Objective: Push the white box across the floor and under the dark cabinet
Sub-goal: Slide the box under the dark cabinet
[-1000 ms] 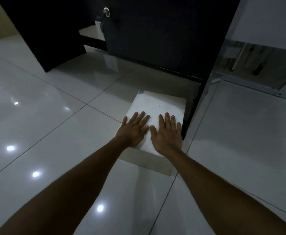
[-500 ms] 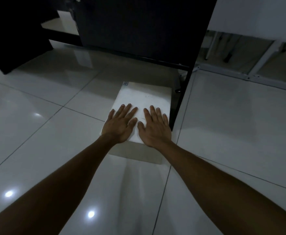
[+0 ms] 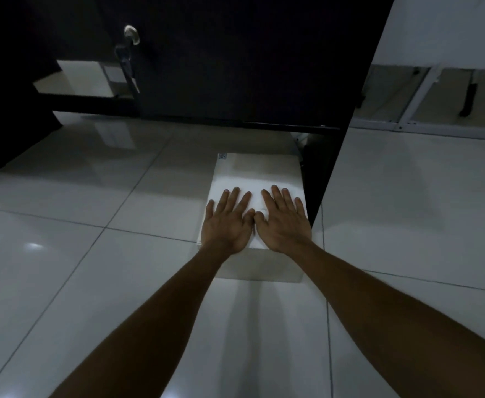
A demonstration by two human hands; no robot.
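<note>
The white box (image 3: 257, 173) lies flat on the glossy tiled floor, its far end in the shadow below the dark cabinet (image 3: 235, 67). My left hand (image 3: 228, 222) and my right hand (image 3: 282, 221) rest palm down, side by side, on the near half of the box top, fingers spread and pointing away from me. Neither hand grips anything. The box's right edge runs close along the cabinet's dark side panel (image 3: 318, 173). A small label (image 3: 222, 157) marks the box's far left corner.
A key (image 3: 130, 35) hangs in the cabinet door. A pale box (image 3: 83, 77) sits in the cabinet's open left part. White frame rails (image 3: 425, 90) line the wall on the right. Tiled floor (image 3: 63, 225) spreads to the left and right.
The box has slid away from me, further under the cabinet, with both hands staying flat on it. The view has moved closer to the cabinet and squared up with it.
</note>
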